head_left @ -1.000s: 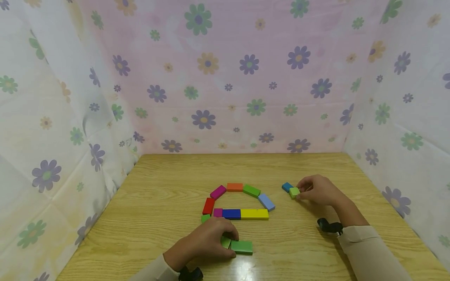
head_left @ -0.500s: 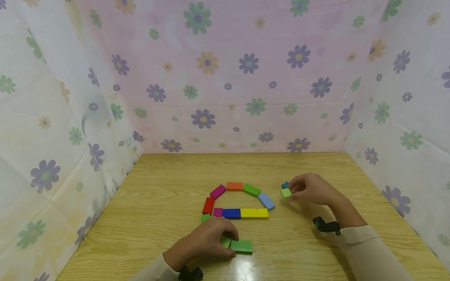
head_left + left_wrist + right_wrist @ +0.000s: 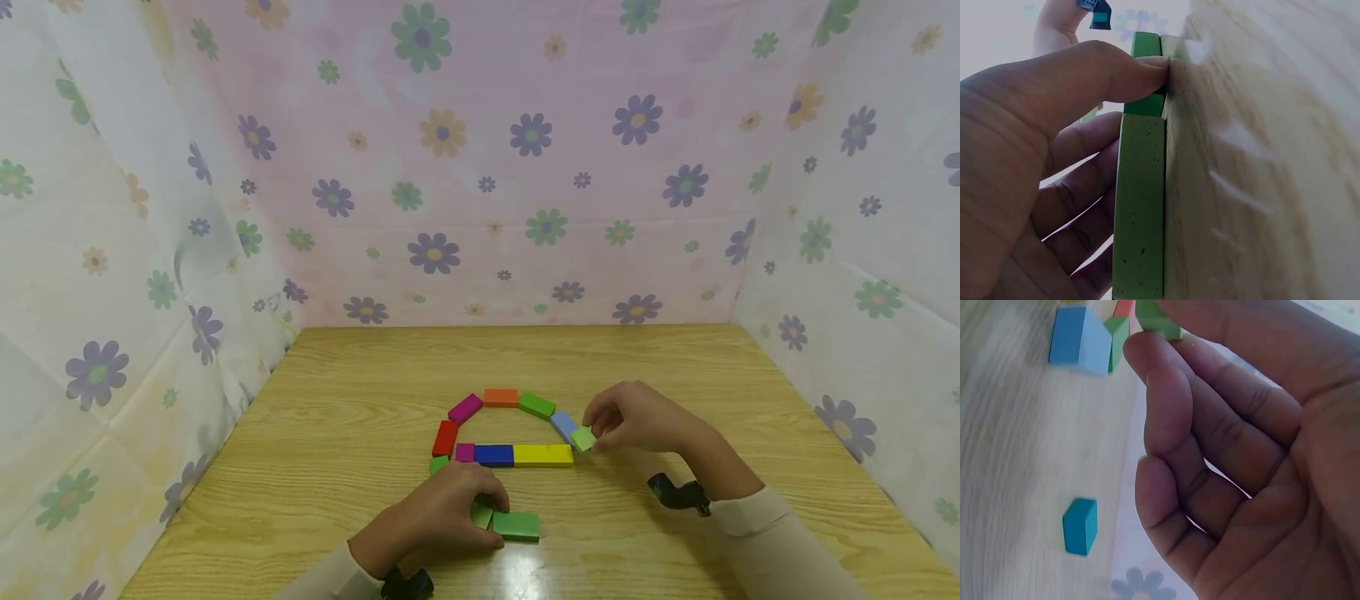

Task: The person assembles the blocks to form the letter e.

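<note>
My right hand pinches a small light green block between thumb and fingertips. It overlaps the near end of a light blue block in the head view. My left hand rests low on the table, thumb and index finger at the two sides of a green block's left end. Beside that lies a light green block, its long side along the curled fingers in the left wrist view. A teal-blue block stands on the table beyond my right fingers, hidden behind the hand in the head view.
An arch of red, magenta, orange and green blocks curves above a straight row of magenta, dark blue and yellow blocks. Another green block is partly behind my left hand. Flowered cloth surrounds the wooden table.
My right hand has carried the light green block leftward and nearer, from beside the teal-blue block to the light blue block. The left hand stays where it was.
</note>
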Demonstrator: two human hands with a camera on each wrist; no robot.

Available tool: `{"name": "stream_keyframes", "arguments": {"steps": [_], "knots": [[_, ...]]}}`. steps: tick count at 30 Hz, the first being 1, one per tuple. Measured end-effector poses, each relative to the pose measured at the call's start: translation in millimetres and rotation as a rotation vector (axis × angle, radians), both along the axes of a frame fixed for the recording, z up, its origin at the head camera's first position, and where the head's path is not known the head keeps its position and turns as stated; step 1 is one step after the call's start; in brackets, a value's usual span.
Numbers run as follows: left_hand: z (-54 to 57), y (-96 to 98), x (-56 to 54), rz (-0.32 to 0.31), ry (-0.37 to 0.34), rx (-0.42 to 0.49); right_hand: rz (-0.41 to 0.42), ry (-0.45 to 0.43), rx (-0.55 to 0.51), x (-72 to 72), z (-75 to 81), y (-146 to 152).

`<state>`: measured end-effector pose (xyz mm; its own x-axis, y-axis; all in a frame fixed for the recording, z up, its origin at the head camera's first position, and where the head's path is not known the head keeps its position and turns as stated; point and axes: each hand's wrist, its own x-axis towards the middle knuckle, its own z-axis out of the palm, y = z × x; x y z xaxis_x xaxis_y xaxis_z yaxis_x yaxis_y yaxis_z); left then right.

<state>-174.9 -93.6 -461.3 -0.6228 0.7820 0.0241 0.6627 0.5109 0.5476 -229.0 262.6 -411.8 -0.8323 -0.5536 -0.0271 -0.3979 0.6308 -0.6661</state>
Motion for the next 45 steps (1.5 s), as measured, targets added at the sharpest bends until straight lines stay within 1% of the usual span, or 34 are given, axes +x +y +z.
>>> {"name": "stream_keyframes", "arguments": {"steps": [5,7,12,15,25,30,37,40,45], "knots": [[-0.6,0.0,-0.5,-0.003,0.002,0.001,0.061,-0.015,-0.001,6.1,-1.2,-10.5],[-0.4,0.0,-0.5,-0.004,0.002,0.0,0.076,-0.039,0.001,8.5,-2.1,-15.6],[0.2,-0.3,-0.1,-0.009,0.005,0.001,0.15,-0.109,-0.016,13.7,-7.9,-30.3],[-0.1,-0.4,0.0,-0.013,0.012,0.006,0.177,-0.127,-0.013,16.6,-11.9,-37.7],[-1.5,-0.2,-1.1,-0.058,0.071,0.025,0.196,-0.158,0.016,24.9,-20.2,-49.9],[-0.8,-0.2,-0.6,-0.057,0.06,0.027,0.212,-0.178,0.019,29.5,-19.2,-56.6],[-0.8,-0.5,-1.0,-0.075,0.107,0.039,0.227,-0.197,0.028,35.1,-15.4,-63.7],[-1.3,-0.9,-1.1,-0.075,0.103,0.038,0.238,-0.2,0.024,36.0,-16.8,-64.5],[-1.7,-0.5,-1.0,-0.063,0.076,0.029,0.249,-0.192,0.025,36.0,-20.4,-65.1]]}}
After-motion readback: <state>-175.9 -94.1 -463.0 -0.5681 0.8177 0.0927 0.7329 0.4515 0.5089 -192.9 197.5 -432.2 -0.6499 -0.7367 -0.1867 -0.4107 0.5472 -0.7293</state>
